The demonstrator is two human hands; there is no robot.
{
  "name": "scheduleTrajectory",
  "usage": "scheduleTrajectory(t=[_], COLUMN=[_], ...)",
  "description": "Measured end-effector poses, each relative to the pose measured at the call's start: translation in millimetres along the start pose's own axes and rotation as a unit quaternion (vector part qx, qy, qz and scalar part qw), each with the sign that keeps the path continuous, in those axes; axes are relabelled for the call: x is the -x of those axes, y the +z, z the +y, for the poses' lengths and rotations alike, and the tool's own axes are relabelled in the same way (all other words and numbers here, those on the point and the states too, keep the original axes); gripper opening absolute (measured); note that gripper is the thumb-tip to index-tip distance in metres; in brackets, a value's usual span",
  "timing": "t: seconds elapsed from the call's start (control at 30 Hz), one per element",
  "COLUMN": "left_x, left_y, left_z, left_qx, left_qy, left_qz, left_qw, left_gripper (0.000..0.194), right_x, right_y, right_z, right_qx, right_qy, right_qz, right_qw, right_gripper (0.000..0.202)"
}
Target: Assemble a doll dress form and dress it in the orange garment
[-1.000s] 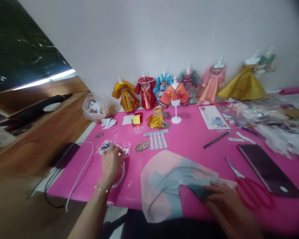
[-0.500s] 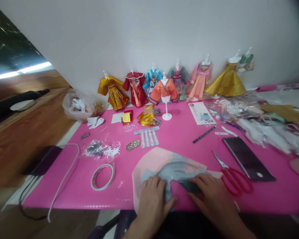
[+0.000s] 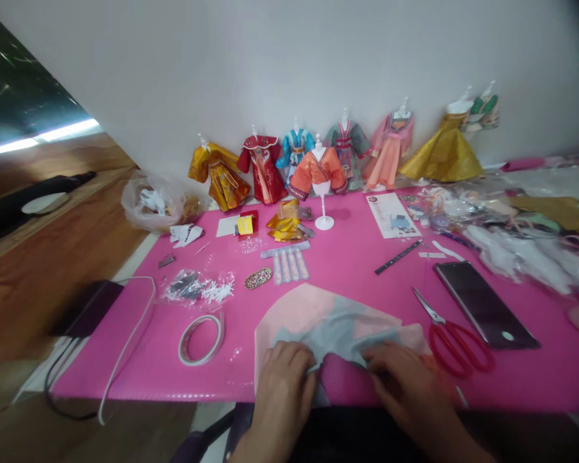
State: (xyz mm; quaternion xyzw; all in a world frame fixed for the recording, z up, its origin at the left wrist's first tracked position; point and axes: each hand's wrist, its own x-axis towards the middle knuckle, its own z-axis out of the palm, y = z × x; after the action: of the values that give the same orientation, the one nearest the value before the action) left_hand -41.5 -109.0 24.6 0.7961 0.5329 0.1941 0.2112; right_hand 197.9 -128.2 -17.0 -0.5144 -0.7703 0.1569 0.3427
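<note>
A thin pale-pink and grey-blue piece of fabric (image 3: pixel 306 310) lies at the table's front edge, with a curved opening that shows pink table through it. My left hand (image 3: pixel 285 376) is closed on the fabric left of this opening, thumb against the fingers. On the opposite side, my right hand (image 3: pixel 408 379) pinches the opening's edge, its fingertips partly hidden. Red-handled scissors (image 3: pixel 456 341) lie just right of my right hand, blades pointing away. A roll of white tape (image 3: pixel 201 341) rests to the left of the fabric.
Doll outfits on small stands, among them an orange jacket (image 3: pixel 320 170), line the wall. A phone (image 3: pixel 485 302) lies right of the scissors. Plastic bags and fabric scraps (image 3: pixel 521 244) pile up at right. A white cable (image 3: pixel 130 341) hangs over the left edge.
My left thumb has drawn in against the fingers, gripping the fabric's edge. My right hand's fingers have curled closer together. The camera view has shifted slightly.
</note>
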Motion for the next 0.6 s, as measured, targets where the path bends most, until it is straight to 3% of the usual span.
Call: scheduleTrajectory(t=[0.2, 0.4, 0.53, 0.6], left_x=[-2.9, -14.0, -21.4, -26.2], left_y=[-4.5, -7.3, -12.8, -19.4], left_z=[-1.9, 3.6, 9.9, 14.7], left_qx=[0.130, 0.322, 0.392, 0.417], left_qy=[-0.058, -0.134, -0.138, -0.139], left_qz=[0.006, -0.041, -0.046, -0.062], left_qw=[0.990, 0.936, 0.908, 0.896], left_gripper=[0.015, 0.017, 0.023, 0.026], right_x=[-2.3, -11.1, -18.1, -26.2], right_y=[-3.0, -14.2, -19.1, -24.8], right_z=[-5.3, -17.9, -19.0, -21.2], right_qx=[-0.073, -0.102, -0.079, -0.085], right_qy=[0.028, 0.082, 0.104, 0.108], right_qz=[0.032, -0.039, -0.069, -0.096], right_qw=[0.996, 0.991, 0.989, 0.986], right_gripper=[0.025, 0.020, 0.042, 0.027])
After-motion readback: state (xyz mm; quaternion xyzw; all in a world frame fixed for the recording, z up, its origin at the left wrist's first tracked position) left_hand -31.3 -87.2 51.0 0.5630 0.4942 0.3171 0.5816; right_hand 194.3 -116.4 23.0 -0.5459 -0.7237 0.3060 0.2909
